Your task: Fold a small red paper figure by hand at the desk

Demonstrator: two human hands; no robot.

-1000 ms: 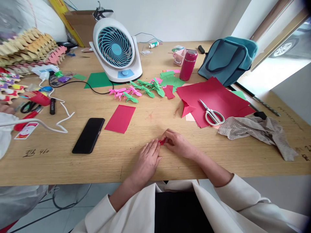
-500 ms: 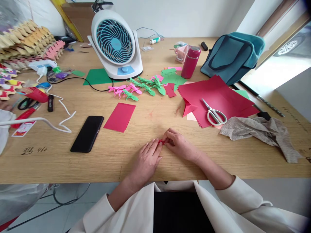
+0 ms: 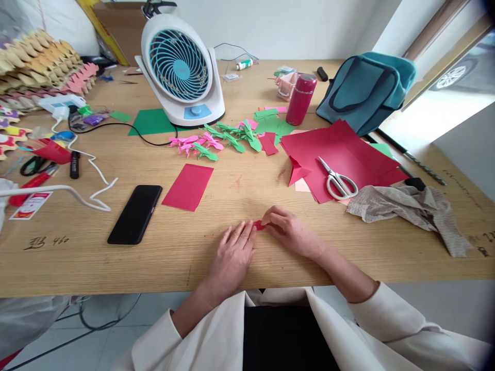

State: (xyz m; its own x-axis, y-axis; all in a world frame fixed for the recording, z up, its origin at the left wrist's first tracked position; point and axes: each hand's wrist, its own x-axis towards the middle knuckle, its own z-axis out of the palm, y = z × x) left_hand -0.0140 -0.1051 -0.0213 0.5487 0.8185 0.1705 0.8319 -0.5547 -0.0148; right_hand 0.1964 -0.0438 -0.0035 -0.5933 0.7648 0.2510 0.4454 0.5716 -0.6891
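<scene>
Right hand (image 3: 288,232) pinches one end of a small folded red paper (image 3: 260,225), which lies crosswise near the wooden desk's (image 3: 386,260) front edge. Left hand (image 3: 234,251), fingers flat and together, touches the other end. Pen marks (image 3: 48,241) on the desk read roughly "460", beside a black phone (image 3: 135,214).

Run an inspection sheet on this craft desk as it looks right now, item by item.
Surface: wooden table, pen marks near the left edge.
Job's things: small red paper piece between both hands; red sheet beside the phone.
Clutter: scissors on the red paper stack, cloth, folded pink and green figures, flask, bag.
Grips: left hand flat, fingertips at the piece; right hand pinches it.
Cables: white cable loops at left; black cable runs toward the fan.
Surroundings: window at right, car outside.
</scene>
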